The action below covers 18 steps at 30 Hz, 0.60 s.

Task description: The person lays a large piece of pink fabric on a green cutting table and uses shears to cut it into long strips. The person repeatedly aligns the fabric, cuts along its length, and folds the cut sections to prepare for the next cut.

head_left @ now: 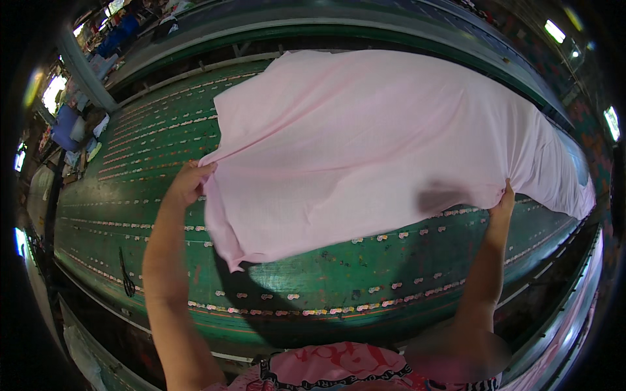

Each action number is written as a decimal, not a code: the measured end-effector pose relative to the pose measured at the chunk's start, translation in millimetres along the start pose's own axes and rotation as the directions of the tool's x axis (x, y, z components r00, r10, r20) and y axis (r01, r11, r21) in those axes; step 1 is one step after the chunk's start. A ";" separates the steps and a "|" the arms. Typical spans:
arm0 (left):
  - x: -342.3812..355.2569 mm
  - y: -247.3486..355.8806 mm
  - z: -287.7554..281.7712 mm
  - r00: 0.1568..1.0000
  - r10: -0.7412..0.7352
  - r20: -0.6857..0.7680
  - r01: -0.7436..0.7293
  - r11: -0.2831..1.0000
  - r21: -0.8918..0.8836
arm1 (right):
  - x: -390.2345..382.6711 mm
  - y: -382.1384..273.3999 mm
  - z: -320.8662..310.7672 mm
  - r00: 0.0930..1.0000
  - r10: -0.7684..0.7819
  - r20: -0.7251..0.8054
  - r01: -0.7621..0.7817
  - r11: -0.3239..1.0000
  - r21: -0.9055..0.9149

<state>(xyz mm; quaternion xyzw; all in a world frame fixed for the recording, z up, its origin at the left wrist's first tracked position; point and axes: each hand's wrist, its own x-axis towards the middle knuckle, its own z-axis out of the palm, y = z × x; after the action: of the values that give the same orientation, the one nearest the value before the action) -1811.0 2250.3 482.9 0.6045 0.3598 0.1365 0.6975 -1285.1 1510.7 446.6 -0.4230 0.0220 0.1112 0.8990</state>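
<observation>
A wide sheet of pale pink fabric (pixel 352 143) spreads over the green table (pixel 313 280). My left hand (pixel 191 181) pinches the cloth at its left edge, and creases fan out from that grip. Over on the right, my right hand (pixel 503 198) is closed on the near edge, gathering it into folds. Between the hands the near edge looks lifted, with a shadow on the tabletop below. One corner of the fabric hangs down near the left forearm. Further right the cloth lies bunched along the table's end.
Rows of small printed motifs (pixel 339 311) run along the green surface. A grey post (pixel 85 68) stands at the far left beside a blue-purple container (pixel 67 128). Behind runs another long table (pixel 215 36). A dark thin tool or cord (pixel 126 277) lies at the near left.
</observation>
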 end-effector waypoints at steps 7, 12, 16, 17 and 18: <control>1.3 -60.5 46.2 0.982 -0.149 -0.115 0.166 0.975 0.150 | -41.1 26.0 -25.8 0.989 -0.013 -0.145 0.029 0.994 0.106; -33.1 -133.0 8.6 0.998 0.011 0.057 -0.048 0.707 0.706 | -76.0 60.2 -48.6 0.993 0.108 0.038 -0.108 0.994 0.009; -47.6 -158.0 7.7 0.880 0.341 -0.331 -0.344 0.938 0.053 | -96.8 86.3 -69.5 0.993 0.111 -0.032 -0.112 0.993 -0.037; -54.6 -155.0 5.0 0.855 0.303 -0.422 -0.377 0.920 -0.104 | -99.0 92.3 -73.7 0.990 0.131 -0.047 -0.132 0.991 -0.015; -63.2 -147.8 7.5 0.897 0.177 -0.406 -0.230 0.969 -0.085 | -101.3 94.3 -81.2 0.987 0.142 -0.068 -0.143 0.990 0.002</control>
<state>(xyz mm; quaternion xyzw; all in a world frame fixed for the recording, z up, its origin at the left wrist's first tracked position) -1886.6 2170.8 365.2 0.5517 0.4179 0.3513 0.6305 -1400.0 1488.4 336.8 -0.4252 0.0828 0.1606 0.8869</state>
